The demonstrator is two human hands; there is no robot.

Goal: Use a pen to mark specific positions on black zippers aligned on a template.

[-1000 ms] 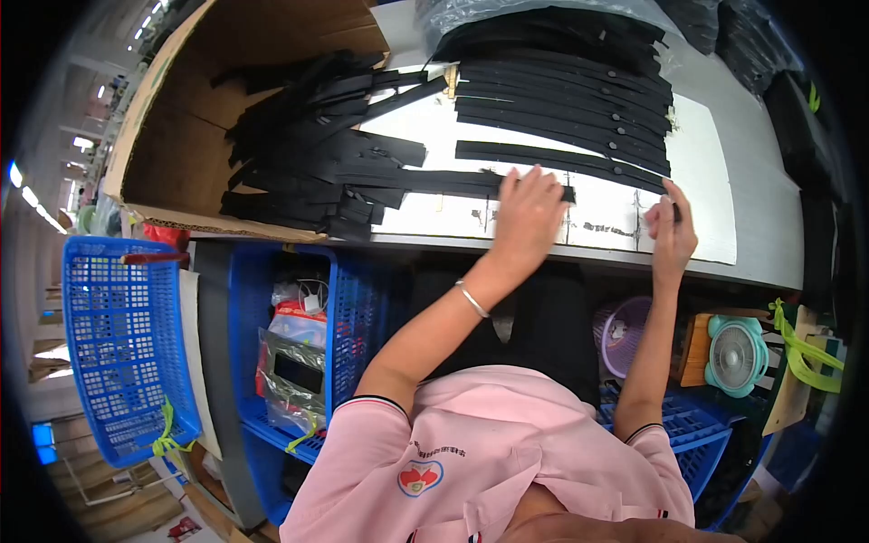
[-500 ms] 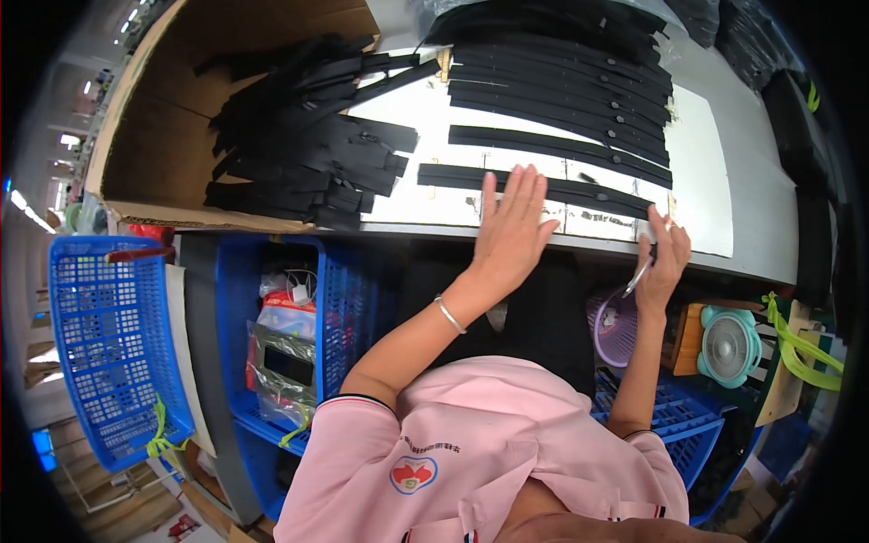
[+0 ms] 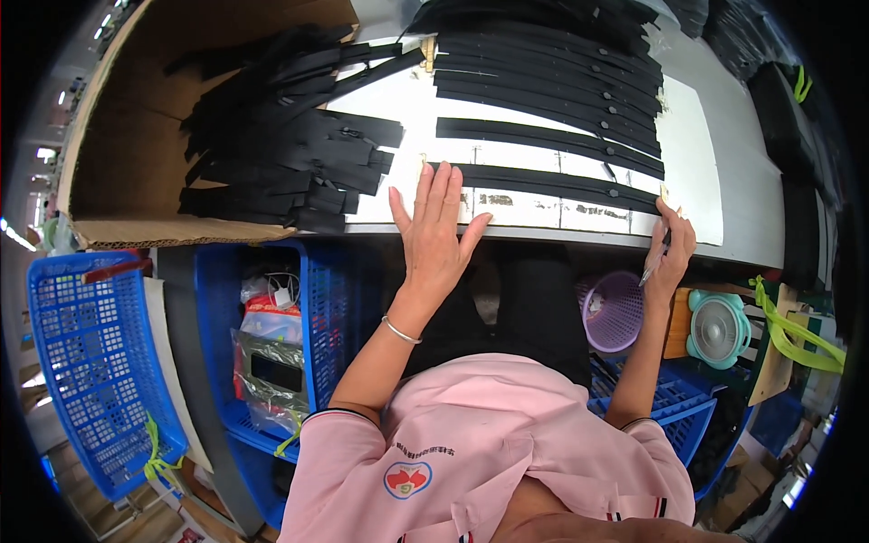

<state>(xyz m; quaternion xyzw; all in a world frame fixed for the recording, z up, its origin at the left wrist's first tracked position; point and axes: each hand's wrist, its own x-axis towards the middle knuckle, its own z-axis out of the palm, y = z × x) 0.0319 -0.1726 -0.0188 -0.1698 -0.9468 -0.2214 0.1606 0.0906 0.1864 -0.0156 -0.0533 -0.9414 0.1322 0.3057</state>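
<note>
My left hand [image 3: 433, 235] lies flat with fingers spread, its fingertips on the left end of a long black fabric strip [image 3: 534, 178]. The strip stretches along the near part of a white marked board [image 3: 692, 163] and carries a small dark oval piece towards its right. At the right end, the fingertips of my right hand [image 3: 672, 258] touch the strip. That hand is closed around a slim pen-like tool [image 3: 646, 270] with a silvery end, mostly hidden by the palm. Farther back, several similar black strips [image 3: 543, 86] lie side by side on the board.
An open cardboard box [image 3: 122, 118] at the left has a heap of loose black strips [image 3: 272, 136] spilling from it. Below the table edge are a blue crate [image 3: 210, 335], a purple basket [image 3: 625, 339] and a small teal fan [image 3: 720, 328]. Dark plastic-wrapped bundles [image 3: 738, 41] stand far right.
My left hand has slid left along the near strip to its left end. My right hand stays at the right end with the pen-like tool. The whole view has shifted slightly.
</note>
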